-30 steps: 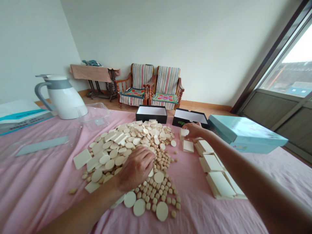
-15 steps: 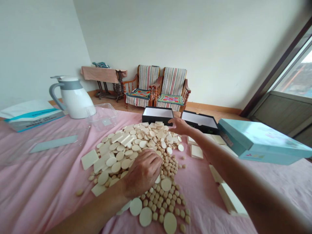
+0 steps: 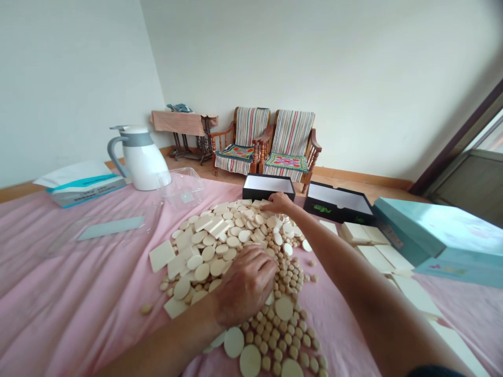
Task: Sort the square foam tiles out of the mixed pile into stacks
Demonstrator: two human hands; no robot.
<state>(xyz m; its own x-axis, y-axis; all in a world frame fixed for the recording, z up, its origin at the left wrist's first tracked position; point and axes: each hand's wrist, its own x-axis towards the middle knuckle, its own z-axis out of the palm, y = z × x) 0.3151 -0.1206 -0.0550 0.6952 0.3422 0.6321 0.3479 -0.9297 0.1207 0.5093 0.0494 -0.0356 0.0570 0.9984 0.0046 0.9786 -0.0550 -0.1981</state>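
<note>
A heap of pale wooden pieces covers the middle of the cloth: round wooden discs (image 3: 201, 272), square wooden tiles (image 3: 162, 256) and small rounded wooden cubes (image 3: 295, 276). My left hand (image 3: 248, 283) rests on the near side of the heap, fingers curled under; whatever they hold is hidden. At the heap's far edge, just before a black box (image 3: 268, 183) with a white inside, my right hand (image 3: 280, 203) is closed at the fingertips on a pale wooden tile, partly covered by the fingers. Square tiles lie in stacks (image 3: 359, 233) beyond my right forearm.
A second black box (image 3: 338, 201) and a light-blue box (image 3: 440, 235) stand at the right. On the left are a white jug (image 3: 143, 159), a tissue pack (image 3: 84, 188) and clear plastic containers (image 3: 183, 191). The pink cloth (image 3: 113, 272) is wrinkled.
My right hand has come down and left relative to the heap, its spread fingers closing at the far edge. My left hand stays on the heap. The view has turned slightly left.
</note>
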